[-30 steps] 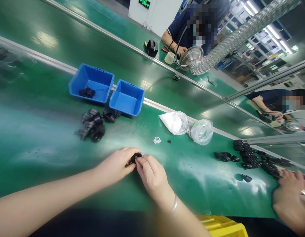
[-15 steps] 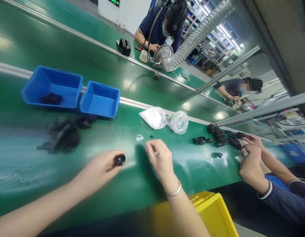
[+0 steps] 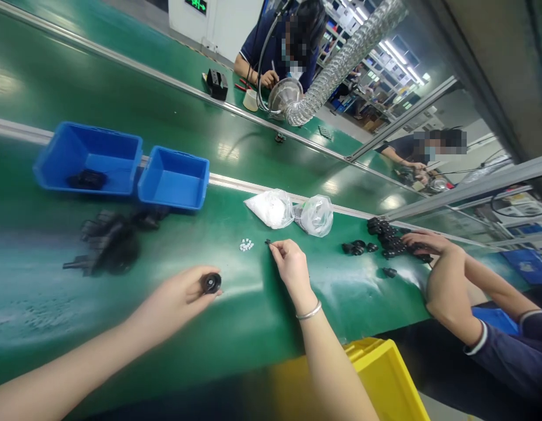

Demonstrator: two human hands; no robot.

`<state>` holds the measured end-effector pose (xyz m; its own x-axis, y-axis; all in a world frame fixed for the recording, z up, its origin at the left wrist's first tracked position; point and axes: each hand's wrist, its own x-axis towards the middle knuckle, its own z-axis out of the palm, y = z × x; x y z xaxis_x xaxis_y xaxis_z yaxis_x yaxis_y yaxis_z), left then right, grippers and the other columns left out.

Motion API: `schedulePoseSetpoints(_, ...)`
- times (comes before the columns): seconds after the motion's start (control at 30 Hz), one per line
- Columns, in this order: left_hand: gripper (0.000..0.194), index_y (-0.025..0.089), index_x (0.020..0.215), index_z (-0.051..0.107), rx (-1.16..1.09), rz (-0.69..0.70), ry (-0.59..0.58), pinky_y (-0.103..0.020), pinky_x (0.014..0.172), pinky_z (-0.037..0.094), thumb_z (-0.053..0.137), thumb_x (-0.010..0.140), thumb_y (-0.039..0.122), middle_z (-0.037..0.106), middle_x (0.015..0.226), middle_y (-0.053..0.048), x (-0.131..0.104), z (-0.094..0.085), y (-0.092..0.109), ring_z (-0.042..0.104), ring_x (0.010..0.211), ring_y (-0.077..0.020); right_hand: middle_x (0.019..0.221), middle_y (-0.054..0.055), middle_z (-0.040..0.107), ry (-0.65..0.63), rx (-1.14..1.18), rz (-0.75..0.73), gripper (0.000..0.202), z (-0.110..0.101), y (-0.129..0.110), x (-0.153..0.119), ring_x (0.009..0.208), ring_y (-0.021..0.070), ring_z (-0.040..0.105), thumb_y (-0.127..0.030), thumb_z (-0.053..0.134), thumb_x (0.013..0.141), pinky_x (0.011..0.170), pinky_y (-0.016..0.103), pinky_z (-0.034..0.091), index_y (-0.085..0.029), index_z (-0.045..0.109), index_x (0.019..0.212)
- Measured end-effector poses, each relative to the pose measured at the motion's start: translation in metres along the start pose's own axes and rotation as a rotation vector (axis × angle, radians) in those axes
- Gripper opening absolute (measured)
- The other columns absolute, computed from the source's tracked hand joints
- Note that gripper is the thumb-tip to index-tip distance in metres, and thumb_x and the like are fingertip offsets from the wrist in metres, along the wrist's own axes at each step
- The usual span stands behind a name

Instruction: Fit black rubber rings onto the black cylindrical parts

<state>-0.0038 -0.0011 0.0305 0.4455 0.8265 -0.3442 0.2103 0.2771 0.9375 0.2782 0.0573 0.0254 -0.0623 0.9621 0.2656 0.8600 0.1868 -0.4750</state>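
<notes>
My left hand [image 3: 183, 295] is closed around a round black plastic part [image 3: 213, 283], its open end with a pale centre turned up toward me. Over the green table, my right hand [image 3: 292, 266] wears a silver bangle and has its thumb and fingers pinched at a tiny black piece [image 3: 268, 241]. Just left of those fingertips lies a small cluster of white pieces [image 3: 246, 245]. Behind the hand stand a clear bag of white pieces [image 3: 271, 209] and a second clear plastic bag [image 3: 315, 215].
Two blue bins [image 3: 174, 178] stand at the back left, one with black parts inside. Blurred black parts [image 3: 110, 245] lie before them. To the right, a co-worker's hands [image 3: 428, 242] reach into piled black parts [image 3: 385, 237]. A yellow crate [image 3: 387, 374] sits below the table edge.
My right hand has moved slightly forward, its fingers closing onto the tiny black piece. My left hand keeps the round part in place. The co-worker's hand has reached farther over the black pile.
</notes>
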Motion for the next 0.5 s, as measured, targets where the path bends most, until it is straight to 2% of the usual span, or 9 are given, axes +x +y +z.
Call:
schedulePoseSetpoints(0.07, 0.040, 0.024, 0.117, 0.054, -0.056, 0.001, -0.006, -0.035, 0.097, 0.052, 0.060, 0.083, 0.044, 0.072, 0.110, -0.005, 0.000, 0.000, 0.001, 0.068, 0.109, -0.0246, 0.074, 0.004, 0.062, -0.028, 0.047, -0.001, 0.018, -0.001, -0.013, -0.004, 0.066, 0.0162, 0.058, -0.029, 0.057, 0.091, 0.062, 0.029, 0.048, -0.017, 0.065, 0.079)
schedulePoseSetpoints(0.17, 0.035, 0.022, 0.113, 0.055, -0.110, 0.039, -0.013, -0.033, 0.093, 0.053, 0.059, 0.082, 0.039, 0.072, 0.103, -0.004, 0.001, 0.000, 0.002, 0.069, 0.105, -0.0234, 0.076, 0.002, 0.064, -0.103, 0.202, -0.072, 0.014, 0.003, -0.049, -0.015, 0.066, 0.0139, 0.058, -0.025, 0.058, 0.092, 0.062, 0.026, 0.048, -0.019, 0.065, 0.081)
schedulePoseSetpoints(0.3, 0.030, 0.021, 0.109, 0.057, -0.014, 0.068, 0.029, -0.028, 0.074, 0.054, 0.058, 0.081, 0.033, 0.069, 0.088, -0.001, 0.002, -0.001, 0.006, 0.070, 0.083, -0.0199, 0.081, 0.002, 0.064, -0.207, 0.406, -0.251, 0.008, 0.016, -0.092, -0.035, 0.071, 0.0134, 0.059, -0.017, 0.059, 0.091, 0.066, 0.026, 0.050, -0.020, 0.065, 0.089)
schedulePoseSetpoints(0.4, 0.027, 0.020, 0.106, 0.058, 0.087, 0.075, 0.051, -0.025, 0.060, 0.047, 0.055, 0.081, 0.029, 0.062, 0.074, 0.003, 0.001, -0.001, 0.008, 0.063, 0.065, -0.0161, 0.085, 0.004, 0.063, -0.249, 0.419, -0.282, 0.009, 0.026, -0.102, -0.041, 0.077, 0.0143, 0.061, -0.016, 0.057, 0.092, 0.068, 0.026, 0.052, -0.020, 0.065, 0.094)
schedulePoseSetpoints(0.5, 0.025, 0.021, 0.105, 0.058, 0.093, 0.100, 0.053, -0.023, 0.056, 0.041, 0.054, 0.081, 0.027, 0.054, 0.066, 0.005, 0.000, -0.001, 0.009, 0.057, 0.061, -0.0146, 0.085, 0.003, 0.062, -0.263, 0.405, -0.275, 0.010, 0.030, -0.100, -0.040, 0.079, 0.0142, 0.062, -0.017, 0.056, 0.093, 0.069, 0.026, 0.053, -0.021, 0.066, 0.094)
